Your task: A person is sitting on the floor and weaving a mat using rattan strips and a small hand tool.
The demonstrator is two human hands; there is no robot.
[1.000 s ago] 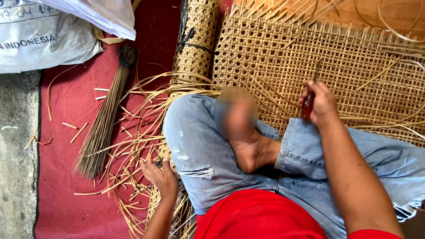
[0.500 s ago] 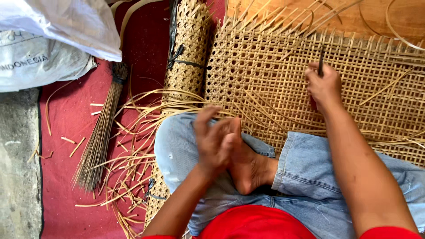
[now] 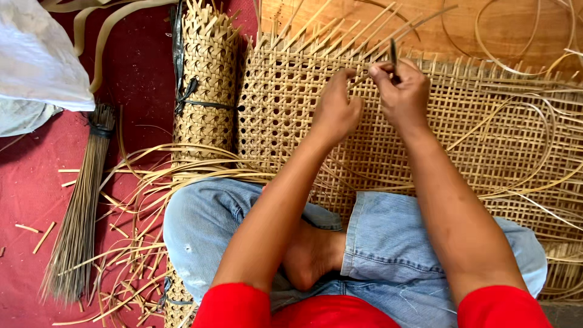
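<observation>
A flat woven cane mat with an open lattice lies on the floor before my crossed legs. My right hand holds a thin dark tool upright near the mat's far edge. My left hand is beside it, fingers pinched on a cane strand at the weave, close to the right hand's fingertips. Loose cane strips fan out over my left knee.
A rolled bundle of woven cane, tied with black cord, stands left of the mat. A stick broom lies on the red floor covering. White sacks sit at the top left. Wooden floor lies beyond the mat.
My left hand has risen from my knee to the mat's far edge beside the right hand. The right hand with the tool shifted slightly left. The view tilted forward.
</observation>
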